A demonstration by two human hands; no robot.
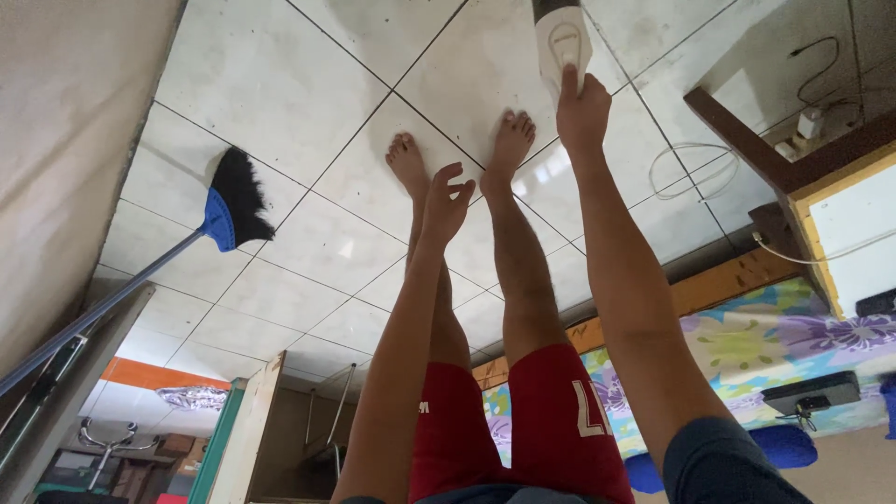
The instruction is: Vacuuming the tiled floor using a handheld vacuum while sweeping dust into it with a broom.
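My right hand (581,110) is stretched forward and grips the rear end of a white handheld appliance (562,39) with a dark front part, held over the tiled floor (280,84); its front runs out of the top of the frame. My left hand (446,201) hangs empty over my left leg, fingers spread. My bare feet (462,149) stand side by side on the white tiles just below the appliance. I wear red shorts (523,420).
A broom (233,201) with a blue head, black bristles and a grey handle leans along the wall at left. A white cable (681,168) and a plug adapter (808,124) lie by a wooden frame (747,140) at right. A floral sheet (747,345) carries a black device (810,392).
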